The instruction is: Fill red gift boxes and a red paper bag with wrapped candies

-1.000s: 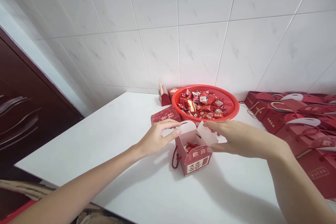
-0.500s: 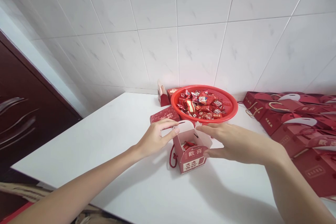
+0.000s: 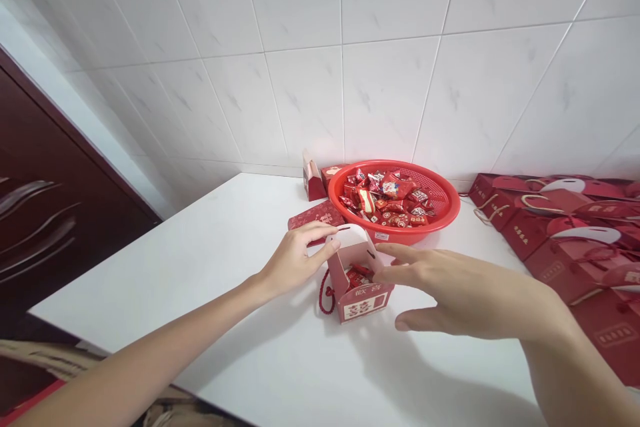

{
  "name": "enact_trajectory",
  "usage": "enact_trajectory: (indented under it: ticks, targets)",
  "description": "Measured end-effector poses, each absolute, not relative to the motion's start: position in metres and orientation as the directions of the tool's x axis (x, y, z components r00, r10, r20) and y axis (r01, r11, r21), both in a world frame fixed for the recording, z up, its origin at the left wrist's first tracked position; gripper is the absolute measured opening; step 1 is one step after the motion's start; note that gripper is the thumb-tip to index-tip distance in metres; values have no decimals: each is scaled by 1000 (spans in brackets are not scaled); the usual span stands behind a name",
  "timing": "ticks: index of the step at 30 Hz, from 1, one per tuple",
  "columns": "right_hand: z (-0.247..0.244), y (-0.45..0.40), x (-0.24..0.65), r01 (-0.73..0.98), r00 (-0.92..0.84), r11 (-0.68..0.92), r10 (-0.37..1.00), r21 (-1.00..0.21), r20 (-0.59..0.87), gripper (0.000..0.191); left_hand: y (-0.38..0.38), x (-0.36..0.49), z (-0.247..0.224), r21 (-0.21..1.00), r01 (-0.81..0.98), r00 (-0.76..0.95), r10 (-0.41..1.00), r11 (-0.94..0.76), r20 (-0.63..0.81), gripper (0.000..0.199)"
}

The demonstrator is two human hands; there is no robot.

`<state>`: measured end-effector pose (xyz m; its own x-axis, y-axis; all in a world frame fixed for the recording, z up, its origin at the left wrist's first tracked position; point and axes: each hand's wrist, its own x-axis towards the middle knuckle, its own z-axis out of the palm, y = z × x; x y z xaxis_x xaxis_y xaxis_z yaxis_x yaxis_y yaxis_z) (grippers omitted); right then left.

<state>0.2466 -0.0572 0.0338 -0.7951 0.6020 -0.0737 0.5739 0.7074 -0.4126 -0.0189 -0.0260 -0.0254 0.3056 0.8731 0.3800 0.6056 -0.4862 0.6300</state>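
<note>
- Head view: the small red box (image 3: 366, 308) stands upright on the tabletop (image 3: 210, 273), in front of the red basket (image 3: 415, 235), flaps up, sweets (image 3: 357, 275) inside.
- The left hand (image 3: 296, 257) has its fingertips at the box's left flap; whether that grip pinches the card, I cannot tell.
- The right hand's (image 3: 457, 288) grip is spread, fingertips at the right flap, thumb clear.
- The step seems to be handling the flaps; the next move calls for light, even finger pressure.

We are seeing a red gift box (image 3: 365, 307) standing upright on the white table (image 3: 215, 247), its top gaping. Red-wrapped candies (image 3: 358, 275) are lying inside, and a red cord (image 3: 329, 291) is looping at its left.
</note>
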Motion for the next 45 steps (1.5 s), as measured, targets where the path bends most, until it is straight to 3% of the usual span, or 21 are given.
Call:
enact_trajectory:
  ticks: [7,16,24,34,40,45]
  targets:
    - [35,-56,247,565,-807,696,577,-442,-125,50,-27,-18,-24,614,608,326,863,-504,385,35]
    - [34,-56,245,532,-827,684,546,-499,-132,48,-28,-20,-23,620,589,367,855,-519,367,33]
    - [35,-58,246,618,-767,646,620,-448,-164,38,-29,-20,-21,631,582,379,857,-514,349,34]
    - [36,-57,246,720,-682,590,700,-364,-214,54,-33,-17,-21,599,620,395,861,-507,321,49]
    - [33,-53,249,716,-680,601,716,-356,-158,39,-32,-19,-20,616,588,425,848,-525,317,40]
    - [30,-48,246,776,-613,572,782,-266,-110,31,-32,-20,-20,650,538,468,832,-536,298,47]
